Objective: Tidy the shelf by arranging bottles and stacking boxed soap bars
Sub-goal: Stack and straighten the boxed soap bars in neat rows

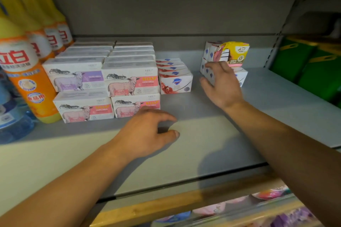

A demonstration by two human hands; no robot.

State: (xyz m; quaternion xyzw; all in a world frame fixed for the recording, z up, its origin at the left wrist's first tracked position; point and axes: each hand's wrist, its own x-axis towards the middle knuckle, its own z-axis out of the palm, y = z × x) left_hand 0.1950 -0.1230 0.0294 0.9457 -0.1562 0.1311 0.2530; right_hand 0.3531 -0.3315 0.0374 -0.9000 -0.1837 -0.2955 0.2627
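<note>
We are reaching our right hand [222, 84] to the loose cluster of small white cardboard soap boxes [209, 61] at the back right of the grey shelf [212, 134], fingers spread against them, not yet clasping, likely to square them up. Left of that cluster, our left hand [147, 131] is hovering loosely curled, holding nothing, before the neatly stacked sheep-printed soap boxes [129, 79].

Dim indoor view of a shelf [212, 134]. Its back half lies in shade; a paler band of light crosses the front half. Soft shadows fall beneath both forearms. The right hand [222, 84] is smeared by motion blur. The bottles [27, 72] at the left edge bend from wide-angle distortion, and the lower right corner is out of focus.
</note>
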